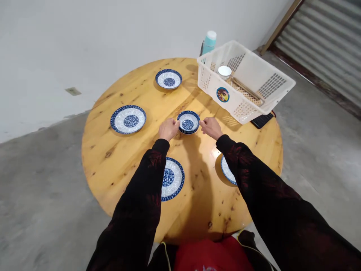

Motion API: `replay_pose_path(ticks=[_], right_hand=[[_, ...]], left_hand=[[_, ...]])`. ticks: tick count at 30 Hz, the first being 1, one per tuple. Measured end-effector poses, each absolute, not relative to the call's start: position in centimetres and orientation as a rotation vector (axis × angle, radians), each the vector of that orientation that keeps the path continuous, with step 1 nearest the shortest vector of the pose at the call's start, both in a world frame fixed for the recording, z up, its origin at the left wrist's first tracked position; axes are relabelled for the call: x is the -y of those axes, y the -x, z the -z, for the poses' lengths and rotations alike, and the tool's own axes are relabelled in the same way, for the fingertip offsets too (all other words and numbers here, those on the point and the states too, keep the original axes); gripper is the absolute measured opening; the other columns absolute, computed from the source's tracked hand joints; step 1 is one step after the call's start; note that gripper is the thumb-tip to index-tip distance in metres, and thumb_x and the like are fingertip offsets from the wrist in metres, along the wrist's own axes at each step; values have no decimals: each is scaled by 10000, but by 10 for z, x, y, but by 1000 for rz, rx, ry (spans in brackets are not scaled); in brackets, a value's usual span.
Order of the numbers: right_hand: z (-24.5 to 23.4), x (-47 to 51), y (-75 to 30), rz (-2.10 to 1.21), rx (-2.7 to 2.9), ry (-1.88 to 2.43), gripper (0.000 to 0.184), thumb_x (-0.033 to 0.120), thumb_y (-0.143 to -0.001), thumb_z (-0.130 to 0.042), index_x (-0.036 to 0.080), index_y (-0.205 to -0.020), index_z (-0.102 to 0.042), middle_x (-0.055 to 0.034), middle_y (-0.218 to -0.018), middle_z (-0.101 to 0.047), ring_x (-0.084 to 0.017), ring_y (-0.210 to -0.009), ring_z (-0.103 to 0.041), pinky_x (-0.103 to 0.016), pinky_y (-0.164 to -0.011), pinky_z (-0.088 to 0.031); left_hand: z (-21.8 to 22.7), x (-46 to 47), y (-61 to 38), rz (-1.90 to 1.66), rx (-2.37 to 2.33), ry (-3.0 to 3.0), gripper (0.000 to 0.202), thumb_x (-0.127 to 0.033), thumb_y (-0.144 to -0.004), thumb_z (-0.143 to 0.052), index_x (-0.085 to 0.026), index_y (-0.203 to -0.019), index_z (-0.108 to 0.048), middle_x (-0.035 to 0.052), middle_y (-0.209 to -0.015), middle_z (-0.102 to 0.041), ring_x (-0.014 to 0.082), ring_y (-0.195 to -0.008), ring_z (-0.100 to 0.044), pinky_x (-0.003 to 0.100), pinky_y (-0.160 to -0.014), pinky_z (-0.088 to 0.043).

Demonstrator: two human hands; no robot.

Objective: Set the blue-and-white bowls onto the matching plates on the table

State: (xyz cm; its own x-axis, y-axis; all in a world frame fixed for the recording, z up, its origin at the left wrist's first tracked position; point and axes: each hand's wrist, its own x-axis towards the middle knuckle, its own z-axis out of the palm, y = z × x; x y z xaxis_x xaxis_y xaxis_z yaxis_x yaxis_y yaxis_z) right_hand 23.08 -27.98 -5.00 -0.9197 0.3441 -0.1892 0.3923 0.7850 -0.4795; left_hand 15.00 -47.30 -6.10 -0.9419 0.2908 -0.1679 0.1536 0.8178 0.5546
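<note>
A concrete floor (42, 188) and white wall (56, 45) surrounded the round wooden bench (113, 158), where four blue-rimmed plates (128, 119) lay around a stack of small blue-and-white dishes (188, 122). The left hand (168, 129) and right hand (211, 127) gripped the stack's rim from either side. Just beyond, a white plastic basket (242, 81) held a small white bowl (224, 72), with a teal bottle (209, 42) behind it.

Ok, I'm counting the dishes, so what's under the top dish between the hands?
Under the top blue-rimmed dish, the blue rims of more dishes show, stacked on the round wooden table. Their centres are covered, and the exact number is hard to tell.
</note>
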Motion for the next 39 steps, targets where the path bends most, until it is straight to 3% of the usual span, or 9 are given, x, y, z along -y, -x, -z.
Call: replay_pose_path(ticks=[6,12,20,24,32,39], right_hand=[[55,290,-219,738,-2878,-736,226,291,-856,-475,166,-710,-595,-131,-718,-702,-246,-803,-682,-309,-731,-487],[60,293,-216,733,-2913,-757,151,221,-837,-471,172,-733,-568,-123,-745,-683,-259,-852,-664,-321,-755,-492],[55,242,-260,1188,-3016,-651,289,334,-964,-381,145,-798,-524,-2,-692,-516,-151,-806,-630,-269,-761,-467],[39,204,-330,1168,-3025,-822,263,356,-923,-485,171,-740,-522,-11,-664,-526,-155,-745,-604,-247,-675,-476],[46,192,-474,959,-2870,-1227,221,268,-834,-518,191,-627,-523,-18,-530,-554,-154,-577,-558,-270,-589,-435],[82,190,-510,963,-2781,-1321,200,268,-788,-485,197,-607,-533,-22,-561,-590,-167,-576,-574,-264,-576,-404]], left_hand=[[72,464,-136,-702,-2814,-399,275,-430,-824,-490,-217,-711,-621,105,-847,-715,291,-885,-659,348,-767,-466],[65,462,-134,-647,-2820,-437,199,-324,-790,-492,-197,-759,-642,84,-822,-696,274,-889,-645,326,-749,-454],[22,441,-170,-922,-2838,-645,230,-347,-886,-483,-170,-831,-619,18,-843,-658,192,-963,-577,307,-943,-414],[14,405,-219,-962,-2673,-851,298,-370,-905,-467,-150,-761,-608,21,-773,-612,180,-908,-597,312,-901,-422],[67,354,-323,-821,-2360,-1050,302,-382,-899,-442,-196,-716,-593,51,-734,-652,209,-766,-604,311,-729,-406],[90,338,-350,-666,-2324,-1057,255,-347,-876,-476,-205,-708,-604,69,-772,-674,244,-809,-627,319,-724,-412]])
